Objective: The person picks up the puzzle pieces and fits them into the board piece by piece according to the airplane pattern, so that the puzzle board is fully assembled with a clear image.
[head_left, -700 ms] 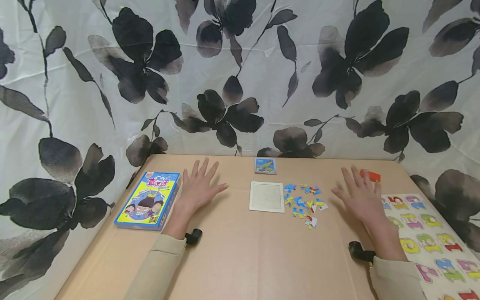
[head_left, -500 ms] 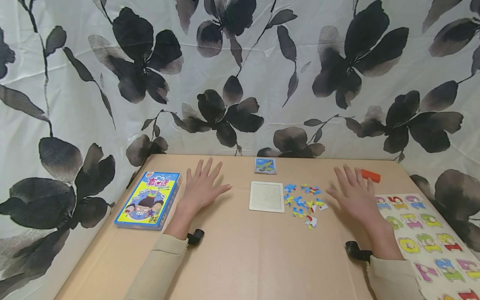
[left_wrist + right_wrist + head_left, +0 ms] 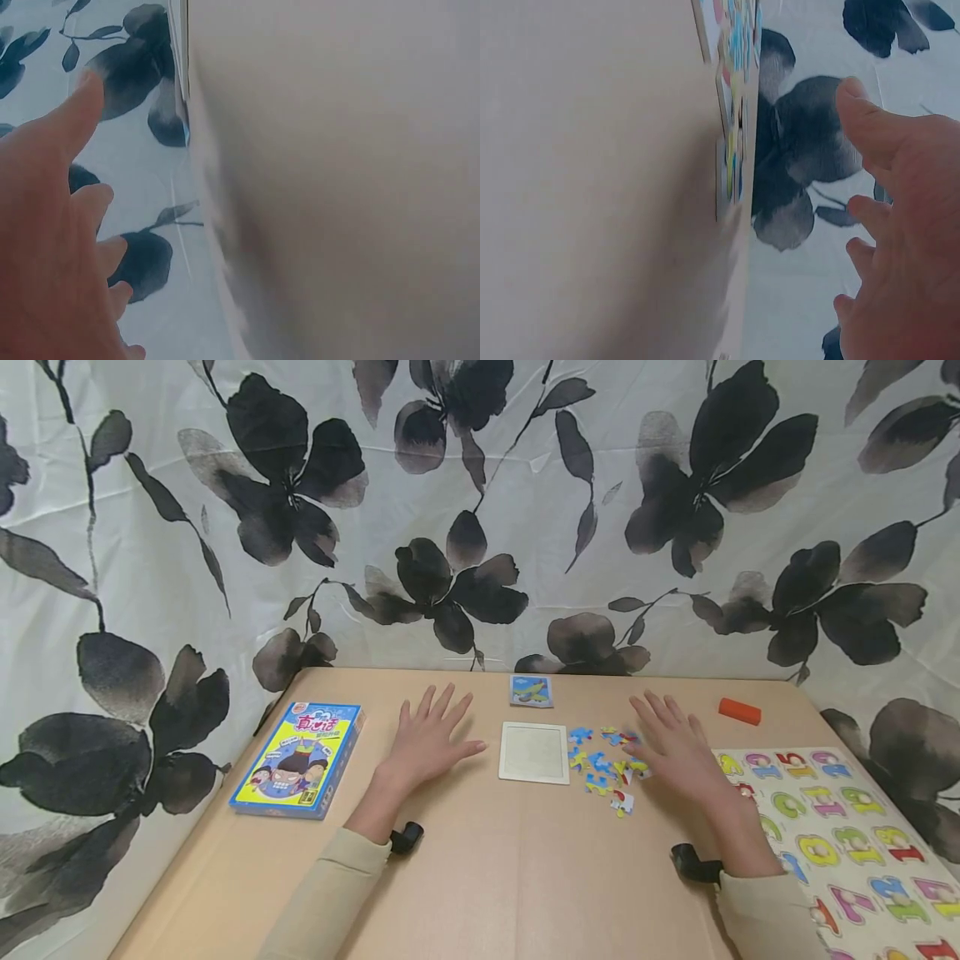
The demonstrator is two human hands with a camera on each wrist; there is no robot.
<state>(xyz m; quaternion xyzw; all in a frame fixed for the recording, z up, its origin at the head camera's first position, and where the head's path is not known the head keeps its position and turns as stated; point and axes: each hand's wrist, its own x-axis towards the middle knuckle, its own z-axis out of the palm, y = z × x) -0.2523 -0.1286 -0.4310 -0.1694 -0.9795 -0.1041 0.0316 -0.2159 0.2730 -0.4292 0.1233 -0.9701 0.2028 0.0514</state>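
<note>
My left hand (image 3: 425, 745) hovers over the table between the blue game box and a square white puzzle tray (image 3: 534, 753), fingers spread and holding nothing. In the left wrist view that hand (image 3: 52, 225) shows clear of the tabletop, above its shadow. My right hand (image 3: 684, 760), also spread and holding nothing, hangs beside a heap of small jigsaw pieces (image 3: 600, 763) in blue, yellow, red and white. Its fingers overlap the heap's right side in the head view. The right wrist view shows the pieces (image 3: 733, 105) lying on the table, apart from the hand (image 3: 907, 225).
The blue and yellow game box (image 3: 297, 760) lies at the left. A small picture card (image 3: 531, 691) with a yellow and green figure is at the back edge. A red-orange block (image 3: 739, 711) and a sheet of colourful numbers (image 3: 847, 827) lie at the right. Floral cloth hangs behind.
Both hands have moved inward, the left one to the right and the right one to the left toward the jigsaw pieces. The red-orange block has come into full view.
</note>
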